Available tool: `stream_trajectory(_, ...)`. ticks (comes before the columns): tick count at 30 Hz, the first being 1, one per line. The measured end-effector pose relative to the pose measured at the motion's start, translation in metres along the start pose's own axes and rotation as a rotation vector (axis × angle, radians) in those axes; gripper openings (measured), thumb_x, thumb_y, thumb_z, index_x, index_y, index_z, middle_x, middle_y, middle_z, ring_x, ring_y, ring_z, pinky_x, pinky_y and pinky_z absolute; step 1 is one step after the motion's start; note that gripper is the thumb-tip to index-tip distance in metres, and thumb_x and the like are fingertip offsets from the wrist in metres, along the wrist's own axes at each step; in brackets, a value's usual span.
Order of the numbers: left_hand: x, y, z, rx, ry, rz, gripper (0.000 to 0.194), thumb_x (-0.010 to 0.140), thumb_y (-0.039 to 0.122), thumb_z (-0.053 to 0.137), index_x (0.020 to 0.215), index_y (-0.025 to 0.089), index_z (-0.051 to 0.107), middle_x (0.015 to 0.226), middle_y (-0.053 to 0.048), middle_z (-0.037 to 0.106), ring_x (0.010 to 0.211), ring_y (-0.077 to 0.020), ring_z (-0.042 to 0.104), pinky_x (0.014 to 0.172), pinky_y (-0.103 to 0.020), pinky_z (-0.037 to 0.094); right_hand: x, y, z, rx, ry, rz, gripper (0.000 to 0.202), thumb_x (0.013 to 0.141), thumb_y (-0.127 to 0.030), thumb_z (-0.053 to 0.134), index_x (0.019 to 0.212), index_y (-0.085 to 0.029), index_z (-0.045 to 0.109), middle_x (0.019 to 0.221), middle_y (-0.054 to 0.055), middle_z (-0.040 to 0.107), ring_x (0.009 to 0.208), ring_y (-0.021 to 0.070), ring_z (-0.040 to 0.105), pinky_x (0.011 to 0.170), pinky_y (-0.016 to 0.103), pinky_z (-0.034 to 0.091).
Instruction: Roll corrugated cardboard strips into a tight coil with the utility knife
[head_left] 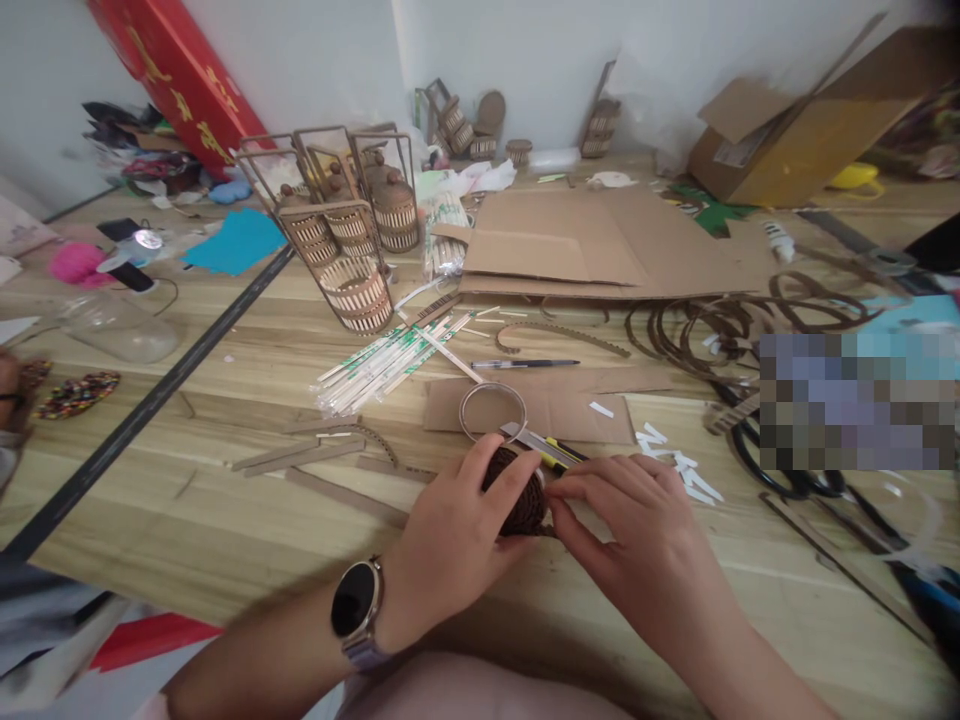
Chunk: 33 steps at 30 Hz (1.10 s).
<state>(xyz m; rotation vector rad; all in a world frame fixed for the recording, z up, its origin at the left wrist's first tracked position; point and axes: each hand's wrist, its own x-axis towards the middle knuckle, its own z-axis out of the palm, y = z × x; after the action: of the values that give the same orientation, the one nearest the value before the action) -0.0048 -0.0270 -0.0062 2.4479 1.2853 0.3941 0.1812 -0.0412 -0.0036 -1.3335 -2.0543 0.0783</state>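
A dark brown coil of ridged strip (pixel 523 505), round and tightly wound, is gripped by my left hand (pixel 457 520), whose fingers wrap over its top and side. My right hand (pixel 634 515) pinches at the coil's right edge, where a short end of the strip shows between thumb and fingertips. Just beyond the coil lies a roll of clear tape or a similar ring (pixel 493 386). A yellow and black utility knife (pixel 559 455) rests behind my fingers, partly hidden by them. Beneath these is a flat cardboard piece (pixel 442 405).
Bamboo sticks in wrappers (pixel 382 365) and a pen (pixel 525 364) lie ahead. Woven lantern-like baskets in frames (pixel 360 290) stand behind them. Cardboard sheets (pixel 555 235), loose brown strips (pixel 675 345), white paper scraps (pixel 686 470) and black-handled scissors (pixel 772 480) are to the right.
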Motion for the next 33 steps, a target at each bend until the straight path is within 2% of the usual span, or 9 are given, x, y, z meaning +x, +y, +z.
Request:
stream_trajectory(6, 0.000, 0.000, 0.001, 0.008, 0.024, 0.037, 0.075, 0.078, 0.022, 0.076, 0.141, 0.028, 0.035, 0.144, -0.017, 0.046, 0.116, -0.0386, 0.062, 0.086, -0.055, 0.058, 0.000, 0.001, 0.001, -0.054, -0.049, -0.010, 0.016, 0.088, -0.016, 0.052, 0.074, -0.022, 0.057, 0.071, -0.001, 0.066, 0.069, 0.0185, 0.060, 0.078, 0.036, 0.034)
stream_trajectory(11, 0.001, -0.001, 0.001, -0.065, 0.072, 0.071, 0.091, 0.078, 0.020, 0.076, 0.148, 0.023, 0.018, 0.145, -0.018, 0.048, 0.128, -0.0350, 0.054, 0.100, -0.051, 0.053, 0.004, 0.013, -0.007, -0.018, -0.104, 0.049, 0.015, 0.087, -0.017, 0.049, 0.074, -0.022, 0.055, 0.072, 0.001, 0.066, 0.068, 0.0187, 0.060, 0.072, 0.034, 0.035)
stream_trajectory(16, 0.002, 0.000, 0.001, -0.150, 0.039, 0.037, 0.080, 0.075, 0.016, 0.074, 0.142, 0.019, 0.032, 0.145, -0.017, 0.049, 0.131, -0.0321, 0.051, 0.108, -0.048, 0.047, 0.007, 0.046, -0.023, -0.263, -0.033, 0.114, 0.016, 0.087, -0.024, 0.048, 0.073, -0.023, 0.055, 0.071, 0.003, 0.067, 0.068, 0.0229, 0.063, 0.074, 0.039, 0.038)
stream_trajectory(21, 0.003, 0.000, -0.005, -0.305, 0.033, -0.026, 0.081, 0.070, 0.019, 0.081, 0.139, 0.017, 0.038, 0.143, -0.017, 0.051, 0.134, -0.0312, 0.048, 0.113, -0.048, 0.042, 0.003, 0.076, -0.036, -0.433, -0.070, 0.199, 0.013, 0.084, -0.034, 0.048, 0.084, -0.025, 0.057, 0.081, 0.007, 0.066, 0.075, 0.0295, 0.066, 0.070, 0.041, 0.039)
stream_trajectory(25, 0.003, -0.001, -0.009, -0.391, 0.054, -0.037, 0.079, 0.070, 0.021, 0.082, 0.137, 0.018, 0.041, 0.144, -0.016, 0.051, 0.134, -0.0302, 0.049, 0.113, -0.047, 0.041, 0.004, 0.078, -0.041, -0.374, -0.002, 0.268, 0.005, 0.081, -0.026, 0.044, 0.081, -0.026, 0.049, 0.075, 0.008, 0.063, 0.071, 0.0317, 0.063, 0.067, 0.042, 0.040)
stream_trajectory(27, 0.003, -0.001, -0.010, -0.410, 0.068, -0.030, 0.077, 0.071, 0.020, 0.081, 0.137, 0.020, 0.040, 0.143, -0.015, 0.051, 0.133, -0.0297, 0.049, 0.113, -0.048, 0.041, 0.004, 0.078, -0.042, -0.381, 0.021, 0.287, 0.008, 0.084, -0.024, 0.045, 0.079, -0.026, 0.051, 0.071, 0.008, 0.064, 0.068, 0.0321, 0.063, 0.069, 0.045, 0.040)
stream_trajectory(31, 0.003, -0.002, -0.009, -0.426, 0.087, -0.021, 0.076, 0.073, 0.022, 0.080, 0.137, 0.022, 0.040, 0.143, -0.015, 0.052, 0.132, -0.0308, 0.050, 0.112, -0.051, 0.041, 0.001, 0.086, -0.039, -0.449, 0.056, 0.253, 0.022, 0.095, -0.035, 0.044, 0.087, -0.025, 0.062, 0.082, 0.013, 0.070, 0.090, 0.0386, 0.065, 0.081, 0.054, 0.039)
stream_trajectory(33, 0.002, -0.002, -0.010, -0.434, 0.092, -0.024, 0.076, 0.073, 0.024, 0.080, 0.137, 0.023, 0.040, 0.143, -0.014, 0.052, 0.132, -0.0312, 0.050, 0.112, -0.052, 0.042, 0.001, 0.089, -0.039, -0.439, 0.074, 0.188, 0.026, 0.097, -0.034, 0.043, 0.086, -0.023, 0.064, 0.089, 0.015, 0.072, 0.095, 0.0384, 0.065, 0.081, 0.052, 0.042)
